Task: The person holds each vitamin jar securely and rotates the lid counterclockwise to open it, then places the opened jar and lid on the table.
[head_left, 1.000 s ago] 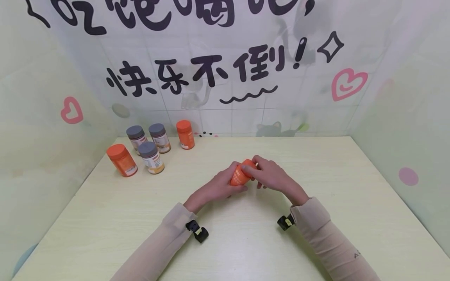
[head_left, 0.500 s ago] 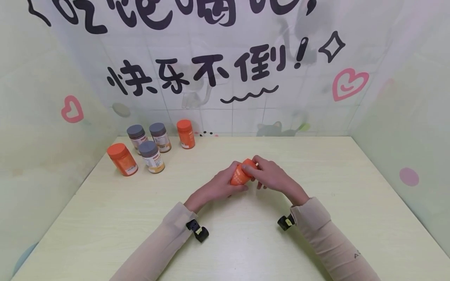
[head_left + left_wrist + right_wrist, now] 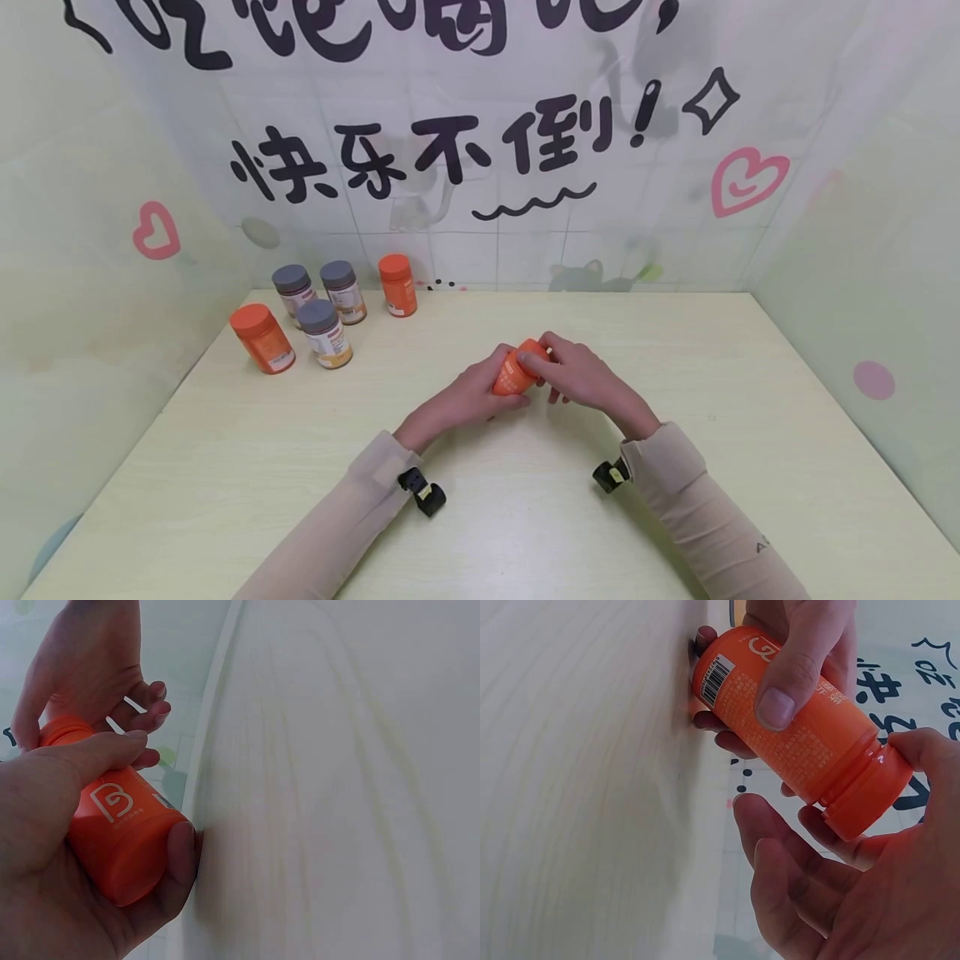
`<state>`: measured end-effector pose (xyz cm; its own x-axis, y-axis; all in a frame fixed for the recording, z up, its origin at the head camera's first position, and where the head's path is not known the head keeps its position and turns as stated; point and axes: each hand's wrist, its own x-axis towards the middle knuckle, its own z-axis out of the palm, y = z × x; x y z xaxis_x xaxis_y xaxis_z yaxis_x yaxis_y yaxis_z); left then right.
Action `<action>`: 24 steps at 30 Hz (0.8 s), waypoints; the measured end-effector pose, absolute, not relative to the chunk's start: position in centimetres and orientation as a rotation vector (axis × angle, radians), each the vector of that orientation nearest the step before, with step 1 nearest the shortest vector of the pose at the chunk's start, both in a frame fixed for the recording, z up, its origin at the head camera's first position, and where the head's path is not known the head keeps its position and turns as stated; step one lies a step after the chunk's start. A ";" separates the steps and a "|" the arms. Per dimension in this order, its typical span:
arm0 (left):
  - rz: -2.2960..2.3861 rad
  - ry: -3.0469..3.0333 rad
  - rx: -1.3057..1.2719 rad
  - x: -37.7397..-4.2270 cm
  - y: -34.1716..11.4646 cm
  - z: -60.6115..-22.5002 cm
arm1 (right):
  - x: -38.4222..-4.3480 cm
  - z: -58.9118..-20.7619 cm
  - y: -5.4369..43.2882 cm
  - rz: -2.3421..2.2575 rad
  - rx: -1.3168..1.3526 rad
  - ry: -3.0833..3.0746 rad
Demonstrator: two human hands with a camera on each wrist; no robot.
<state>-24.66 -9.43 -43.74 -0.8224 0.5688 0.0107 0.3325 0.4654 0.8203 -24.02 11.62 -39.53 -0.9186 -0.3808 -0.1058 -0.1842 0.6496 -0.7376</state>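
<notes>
An orange bottle [image 3: 513, 377] with white print lies tilted between both hands, low over the table's middle. My left hand [image 3: 474, 393] grips its body, thumb across the printed side and fingers wrapped underneath, as the left wrist view shows. At the other end, my right hand [image 3: 583, 377] pinches the orange cap [image 3: 870, 793] between thumb and index finger. The right hand's other fingers curl loosely beside it. In the right wrist view a barcode [image 3: 716, 680] shows near the bottle's base, and a narrow neck is visible between cap and body.
At the back left stand two orange bottles [image 3: 262, 340] and three grey-capped jars [image 3: 326, 335]. The pale wooden table [image 3: 480, 533] meets a printed wall sheet [image 3: 450, 208] at its back edge. A small black camera [image 3: 424, 492] sits at each cuff.
The view shifts very slightly. Both hands stay in place on the orange bottle, and the bottles and jars at the back left have not moved.
</notes>
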 end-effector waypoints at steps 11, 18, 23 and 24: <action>1.291 2.456 0.782 -24.7 -9.4 -43.8 | -24.1 -39.8 11.6 -1.148 -0.450 2.595; 1.289 2.448 0.772 -24.6 -9.5 -43.7 | -24.1 -39.9 11.6 -1.151 -0.454 2.592; 1.290 2.451 0.772 -24.5 -9.5 -43.6 | -24.2 -39.9 11.6 -1.152 -0.468 2.592; 1.290 2.452 0.773 -24.5 -9.4 -43.5 | -24.2 -39.9 11.6 -1.153 -0.470 2.590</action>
<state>-24.48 -9.45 -43.53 -0.8233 0.5674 0.0135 0.3326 0.4630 0.8216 -24.20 11.64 -39.88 -0.9117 -0.3960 -0.1096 -0.1837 0.6313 -0.7534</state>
